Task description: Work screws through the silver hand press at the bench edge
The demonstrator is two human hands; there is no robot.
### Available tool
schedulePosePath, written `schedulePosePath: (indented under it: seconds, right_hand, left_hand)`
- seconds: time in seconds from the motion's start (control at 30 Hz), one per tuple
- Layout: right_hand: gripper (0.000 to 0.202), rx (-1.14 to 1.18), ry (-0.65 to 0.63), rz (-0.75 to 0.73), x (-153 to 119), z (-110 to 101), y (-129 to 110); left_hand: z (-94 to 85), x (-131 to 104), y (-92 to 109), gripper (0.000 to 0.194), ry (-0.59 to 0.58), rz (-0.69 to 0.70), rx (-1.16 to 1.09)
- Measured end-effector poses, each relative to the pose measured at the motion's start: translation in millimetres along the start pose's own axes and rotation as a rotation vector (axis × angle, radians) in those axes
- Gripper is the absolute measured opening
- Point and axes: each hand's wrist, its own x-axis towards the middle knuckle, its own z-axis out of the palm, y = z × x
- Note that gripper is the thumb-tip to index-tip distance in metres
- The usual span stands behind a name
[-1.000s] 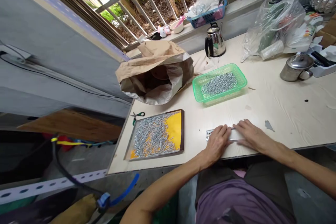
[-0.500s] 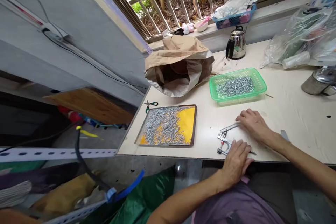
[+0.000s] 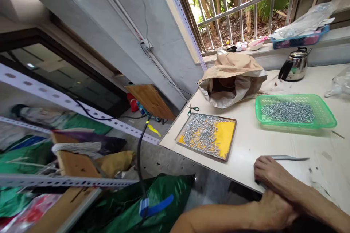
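Note:
My right hand (image 3: 269,171) is at the front edge of the table, its fingers curled down over a metal hand tool. A slim grey metal handle (image 3: 291,158) sticks out to the right beyond its knuckles; most of the tool is hidden beneath the hand. My left hand (image 3: 276,207) is lower and closer to me, partly under my right wrist, with its fingers hidden. Left of my hands lies a shallow clear tray (image 3: 232,142) with a yellow bottom, holding many small silvery metal pins. A green plastic basket (image 3: 322,116) behind my hands holds more of them.
Green-handled scissors (image 3: 193,109) lie behind the tray. An open brown paper bag (image 3: 232,65) stands near the window, with a steel kettle (image 3: 298,65) to its right. Perforated metal shelving (image 3: 109,181) and a green sack (image 3: 169,189) are below on the left.
The view has swung left, so the table things appear further right. My hands have come together, my right hand now over the metal tool. My left hand has moved toward me, under my right wrist.

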Motion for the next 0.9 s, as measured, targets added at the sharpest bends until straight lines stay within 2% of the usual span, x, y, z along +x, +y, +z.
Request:
schedulePosePath:
  seconds: [0.1, 0.23, 0.33, 0.4, 0.47, 0.53, 0.6, 0.73, 0.8, 0.9]
  right_hand:
    - [0.021, 0.104, -0.038, 0.048, 2, -7, 0]
    - [0.023, 0.231, -0.096, 0.199, 2, -33, 11]
    - [0.026, 0.264, -0.107, 0.303, -7, -50, 17]
    - [0.028, 0.272, -0.096, 0.378, -20, -54, 16]
    - [0.029, 0.288, -0.079, 0.427, -36, -52, 11]
    - [0.024, 0.281, -0.046, 0.448, -55, -46, 4]
    - [0.016, 0.238, -0.016, 0.468, -71, -38, -3]
    - [0.012, 0.167, 0.032, 0.491, -88, -24, -10]
    - [0.014, 0.130, 0.060, 0.474, -86, -22, -11]
    - [0.017, 0.014, 0.093, 0.433, -70, -28, -14]
  left_hand:
    - [-5.0, 3, -2, 0.033, -0.025, 0.055, -0.020]
    - [-18.4, 0, 11, 0.030, -0.071, 0.201, -0.054]
    - [-41.8, -13, 20, 0.027, 0.019, 0.280, -0.071]
    - [-62.8, -26, 16, 0.025, 0.137, 0.227, -0.058]
    - [-85.8, -37, 0, 0.025, 0.258, 0.062, -0.004]
    - [-108.4, -45, -26, 0.024, 0.338, -0.150, 0.106]
    - [-128.4, -51, -57, 0.023, 0.361, -0.329, 0.234]
    - [-154.9, -59, -107, 0.021, 0.214, -0.499, 0.421]
    - [-160.1, -62, -121, 0.019, 0.113, -0.526, 0.483]
    - [-160.0, -62, -131, 0.017, -0.007, -0.541, 0.534]
